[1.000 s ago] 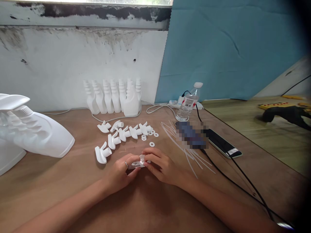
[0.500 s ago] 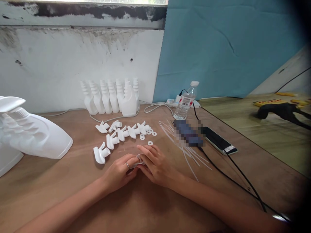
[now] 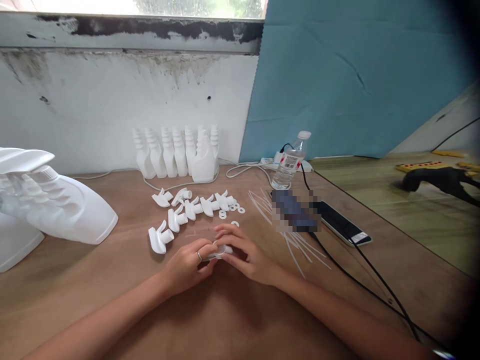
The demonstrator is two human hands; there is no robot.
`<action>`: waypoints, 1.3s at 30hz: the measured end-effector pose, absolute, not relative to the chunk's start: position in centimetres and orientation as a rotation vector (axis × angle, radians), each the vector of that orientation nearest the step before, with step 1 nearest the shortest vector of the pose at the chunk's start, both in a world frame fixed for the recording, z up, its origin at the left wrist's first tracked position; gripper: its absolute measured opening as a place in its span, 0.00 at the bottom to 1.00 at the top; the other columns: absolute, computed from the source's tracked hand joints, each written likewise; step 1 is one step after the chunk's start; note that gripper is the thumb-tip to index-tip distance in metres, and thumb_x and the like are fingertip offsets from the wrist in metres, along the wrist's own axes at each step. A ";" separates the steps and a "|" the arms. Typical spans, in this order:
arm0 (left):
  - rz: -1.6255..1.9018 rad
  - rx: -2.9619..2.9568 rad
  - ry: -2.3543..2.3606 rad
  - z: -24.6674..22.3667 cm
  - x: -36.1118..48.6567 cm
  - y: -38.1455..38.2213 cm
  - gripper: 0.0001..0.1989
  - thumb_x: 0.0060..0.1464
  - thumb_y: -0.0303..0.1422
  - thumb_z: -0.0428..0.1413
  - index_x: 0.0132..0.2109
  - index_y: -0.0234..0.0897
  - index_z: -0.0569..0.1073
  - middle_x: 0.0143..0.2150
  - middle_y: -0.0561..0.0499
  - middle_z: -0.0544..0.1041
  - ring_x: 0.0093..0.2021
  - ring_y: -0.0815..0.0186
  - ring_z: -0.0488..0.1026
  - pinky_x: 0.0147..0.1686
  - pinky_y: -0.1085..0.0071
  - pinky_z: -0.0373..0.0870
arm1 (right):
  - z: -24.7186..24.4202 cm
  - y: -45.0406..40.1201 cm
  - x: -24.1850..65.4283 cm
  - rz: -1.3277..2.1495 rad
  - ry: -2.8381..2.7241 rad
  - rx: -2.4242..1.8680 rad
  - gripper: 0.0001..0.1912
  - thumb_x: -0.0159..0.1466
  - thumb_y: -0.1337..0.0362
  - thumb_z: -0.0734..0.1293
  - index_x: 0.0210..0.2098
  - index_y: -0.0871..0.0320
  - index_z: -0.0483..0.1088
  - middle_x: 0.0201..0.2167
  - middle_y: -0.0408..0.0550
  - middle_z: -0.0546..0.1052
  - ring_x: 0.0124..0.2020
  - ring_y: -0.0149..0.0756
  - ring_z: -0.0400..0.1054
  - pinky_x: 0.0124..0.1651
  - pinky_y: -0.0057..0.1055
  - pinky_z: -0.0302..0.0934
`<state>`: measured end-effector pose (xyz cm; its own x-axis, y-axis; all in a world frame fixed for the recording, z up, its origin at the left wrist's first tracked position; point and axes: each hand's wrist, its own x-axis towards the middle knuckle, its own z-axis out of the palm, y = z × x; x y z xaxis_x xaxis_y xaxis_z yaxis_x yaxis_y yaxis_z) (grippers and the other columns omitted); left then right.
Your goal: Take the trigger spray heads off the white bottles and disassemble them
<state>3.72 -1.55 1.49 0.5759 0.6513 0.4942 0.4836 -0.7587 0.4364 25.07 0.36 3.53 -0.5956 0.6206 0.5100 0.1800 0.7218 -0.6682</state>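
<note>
Between my hands, low over the table, is a white spray head [image 3: 222, 251], partly hidden by my fingers. My left hand [image 3: 190, 262], with a ring on one finger, is closed on its left side. The fingers and thumb of my right hand [image 3: 249, 254] close round its right end. Several more white spray heads [image 3: 160, 237] lie on the table just beyond my left hand. Small white ring washers [image 3: 222, 215] lie past my right fingertips, one partly covered by them. Thin white tubes [image 3: 294, 245] are spread to the right of my right hand.
White bottles [image 3: 167, 155] stand in a row by the wall. Larger white spray bottles [image 3: 80, 210] are at the far left. A clear water bottle [image 3: 288, 165], a blurred-out dark object [image 3: 294, 212], a phone [image 3: 343, 222] and black cables [image 3: 360, 280] are on the right.
The view has shifted slightly. My right hand's fingers have spread and moved a little off my left hand, so more of the held spray head shows.
</note>
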 end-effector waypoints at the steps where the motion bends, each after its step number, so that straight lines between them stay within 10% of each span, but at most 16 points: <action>1: 0.962 2.553 0.957 1.5 3.7 -1.6 0.13 0.56 0.24 0.52 0.48 0.40 0.65 0.41 0.50 0.74 0.36 0.69 0.72 0.36 0.74 0.70 | 3.8 0.9 25.6 0.673 -2.122 -0.641 0.11 0.67 0.66 0.61 0.49 0.56 0.67 0.53 0.55 0.69 0.57 0.38 0.63 0.58 0.37 0.60; 8: 0.942 2.470 1.060 1.4 3.8 -1.8 0.16 0.55 0.27 0.53 0.50 0.41 0.63 0.43 0.49 0.76 0.38 0.67 0.74 0.36 0.73 0.72 | 5.8 5.8 32.4 -0.171 -2.175 -1.616 0.10 0.63 0.68 0.60 0.30 0.61 0.73 0.32 0.55 0.78 0.36 0.45 0.72 0.40 0.36 0.58; 16: 0.864 2.309 1.157 1.8 3.7 -1.9 0.20 0.53 0.29 0.54 0.53 0.42 0.60 0.44 0.50 0.76 0.39 0.67 0.75 0.37 0.71 0.71 | 7.8 6.0 35.9 0.424 -2.242 -2.289 0.19 0.60 0.57 0.65 0.16 0.59 0.67 0.18 0.52 0.73 0.22 0.37 0.67 0.24 0.30 0.46; 24: 0.831 2.294 1.151 2.0 3.7 -1.9 0.20 0.54 0.29 0.54 0.54 0.43 0.61 0.44 0.51 0.76 0.38 0.67 0.74 0.37 0.72 0.71 | 8.0 6.1 35.3 0.536 -2.130 -2.166 0.14 0.55 0.69 0.64 0.14 0.58 0.62 0.16 0.45 0.68 0.22 0.34 0.65 0.25 0.28 0.47; 32: 0.814 2.331 1.121 1.8 3.5 -1.7 0.24 0.55 0.29 0.54 0.59 0.43 0.60 0.49 0.48 0.74 0.46 0.65 0.73 0.45 0.68 0.71 | 10.2 2.7 31.4 0.921 -1.535 -1.086 0.08 0.65 0.57 0.60 0.35 0.55 0.60 0.24 0.42 0.73 0.15 0.27 0.63 0.18 0.25 0.53; 39: 0.821 2.350 1.108 1.9 3.6 -1.6 0.25 0.55 0.28 0.53 0.60 0.41 0.60 0.48 0.47 0.74 0.46 0.64 0.73 0.47 0.67 0.71 | 7.7 2.0 29.4 1.048 -2.071 -1.087 0.07 0.63 0.60 0.64 0.34 0.58 0.68 0.25 0.42 0.72 0.24 0.28 0.66 0.26 0.25 0.61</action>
